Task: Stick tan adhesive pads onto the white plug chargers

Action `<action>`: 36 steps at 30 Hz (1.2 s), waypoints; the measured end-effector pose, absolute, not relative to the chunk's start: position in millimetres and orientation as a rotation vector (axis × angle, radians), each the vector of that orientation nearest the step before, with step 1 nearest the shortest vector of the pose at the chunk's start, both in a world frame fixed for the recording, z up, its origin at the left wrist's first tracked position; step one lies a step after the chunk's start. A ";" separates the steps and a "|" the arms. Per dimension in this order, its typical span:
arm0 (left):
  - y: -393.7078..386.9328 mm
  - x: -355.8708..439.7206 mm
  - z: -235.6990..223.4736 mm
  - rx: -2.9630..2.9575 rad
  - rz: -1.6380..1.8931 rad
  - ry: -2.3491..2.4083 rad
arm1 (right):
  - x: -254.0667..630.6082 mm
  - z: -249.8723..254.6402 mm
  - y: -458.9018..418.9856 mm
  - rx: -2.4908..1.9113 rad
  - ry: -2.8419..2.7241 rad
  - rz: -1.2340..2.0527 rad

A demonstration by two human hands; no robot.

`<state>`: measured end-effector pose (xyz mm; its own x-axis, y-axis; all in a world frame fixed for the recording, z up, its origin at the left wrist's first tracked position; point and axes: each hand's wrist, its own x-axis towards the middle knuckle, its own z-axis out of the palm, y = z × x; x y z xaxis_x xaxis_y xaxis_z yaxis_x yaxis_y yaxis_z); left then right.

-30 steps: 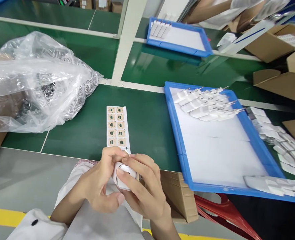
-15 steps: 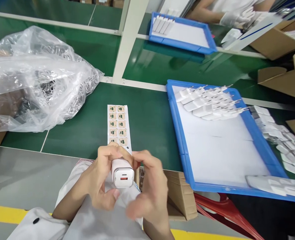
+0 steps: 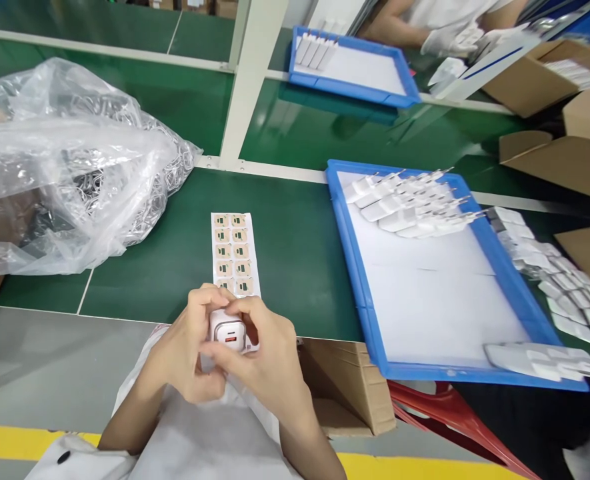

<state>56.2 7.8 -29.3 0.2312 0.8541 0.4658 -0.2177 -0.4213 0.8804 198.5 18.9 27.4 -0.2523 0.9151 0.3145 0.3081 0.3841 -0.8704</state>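
Observation:
Both hands hold a small white charger (image 3: 227,328) with its port face turned toward me, just past the near edge of the green table. My left hand (image 3: 187,353) wraps its left side, fingers curled over the top. My right hand (image 3: 262,363) closes on its right side and front, fingers pinched. A white sheet of small tan stickers (image 3: 233,253) lies on the table right behind the hands. To the right sits a blue tray (image 3: 359,293) with a row of white chargers (image 3: 409,207) at its far end.
A big crumpled clear plastic bag (image 3: 69,167) lies at left. A white post (image 3: 239,87) rises mid-table. A second blue tray (image 3: 349,93) sits far back, by another person's gloved hands (image 3: 449,40). Cardboard boxes (image 3: 559,153) and loose white parts (image 3: 559,280) crowd the right. A carton (image 3: 347,387) stands below the table edge.
The charger has been turned so its port end faces me. My right hand, briefly apart from it, has closed back onto it, and both hands sit slightly higher.

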 end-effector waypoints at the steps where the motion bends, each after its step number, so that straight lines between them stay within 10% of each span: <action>1: 8.6 52.0 -29.4 1.549 1.329 0.649 | 197.6 27.3 19.5 -1.073 -1.797 0.861; 15: 37.3 29.6 -47.1 1.212 1.322 0.720 | 259.4 -63.2 47.7 -1.467 -2.196 0.162; 36: 8.0 36.3 -40.5 1.067 0.917 0.783 | 256.8 -65.9 -11.9 -1.297 -2.122 0.118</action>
<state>36.3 8.0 -40.5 0.4170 0.9041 -0.0931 -0.2343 0.2059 0.9501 256.8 -11.9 -65.9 -0.3079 0.8259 0.4723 0.7684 0.5086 -0.3884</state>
